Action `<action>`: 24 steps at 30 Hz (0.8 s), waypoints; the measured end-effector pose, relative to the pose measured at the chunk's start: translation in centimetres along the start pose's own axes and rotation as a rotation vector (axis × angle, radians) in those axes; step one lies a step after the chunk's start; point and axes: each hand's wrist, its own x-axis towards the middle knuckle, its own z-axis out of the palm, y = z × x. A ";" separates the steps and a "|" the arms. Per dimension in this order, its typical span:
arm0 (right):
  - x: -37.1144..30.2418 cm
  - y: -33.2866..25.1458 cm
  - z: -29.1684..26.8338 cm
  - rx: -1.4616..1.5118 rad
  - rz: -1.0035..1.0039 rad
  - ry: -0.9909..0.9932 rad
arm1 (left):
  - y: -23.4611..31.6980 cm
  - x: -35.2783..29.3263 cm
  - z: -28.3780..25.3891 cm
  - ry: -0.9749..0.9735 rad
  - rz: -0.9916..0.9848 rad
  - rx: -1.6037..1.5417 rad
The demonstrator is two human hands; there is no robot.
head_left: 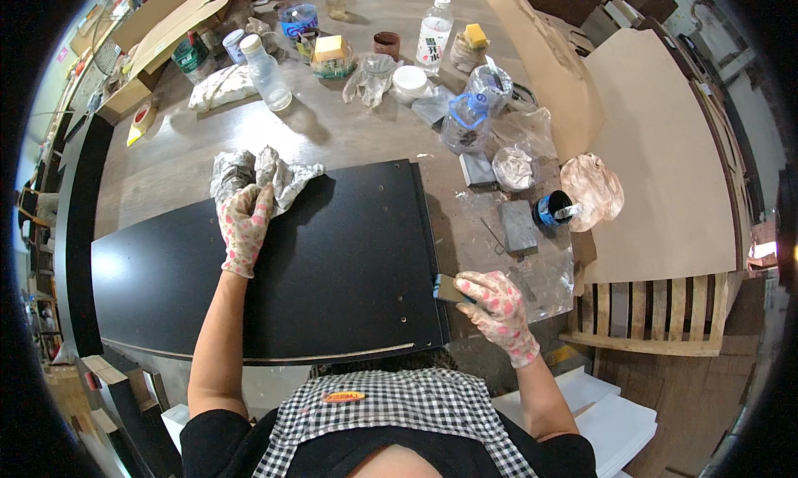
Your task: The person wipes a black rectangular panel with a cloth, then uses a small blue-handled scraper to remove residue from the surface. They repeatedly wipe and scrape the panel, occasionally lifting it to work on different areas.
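A large black panel (332,262) with small holes near its right end lies flat in front of me. My left hand (244,233), in a pink-spotted glove, is closed on a crumpled whitish rag (288,181) at the panel's far edge. In a matching glove, my right hand (500,313) grips a small tan block with a blue edge, which looks like a sanding block (450,289). That block meets the panel's right edge. The fingertips under the block are partly hidden.
Beyond the panel, the table (179,158) carries a clear bottle (268,77), a labelled bottle (434,36) and a white tub (410,82). To the right are a grey block (519,226), a dark open can (552,209) and a large jug (465,127). Cardboard (665,162) and a wooden pallet (657,316) lie farther right.
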 end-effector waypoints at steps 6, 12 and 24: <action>4.2 1.4 2.2 -0.076 0.014 0.180 | -0.6 0.2 -0.1 -0.044 -0.008 0.004; -1.8 -2.5 0.6 -0.053 0.074 0.045 | -0.3 -0.1 -0.3 -0.064 0.011 -0.021; -5.5 -6.4 0.2 -0.095 0.139 0.096 | -0.7 -0.1 -0.7 -0.157 0.035 0.006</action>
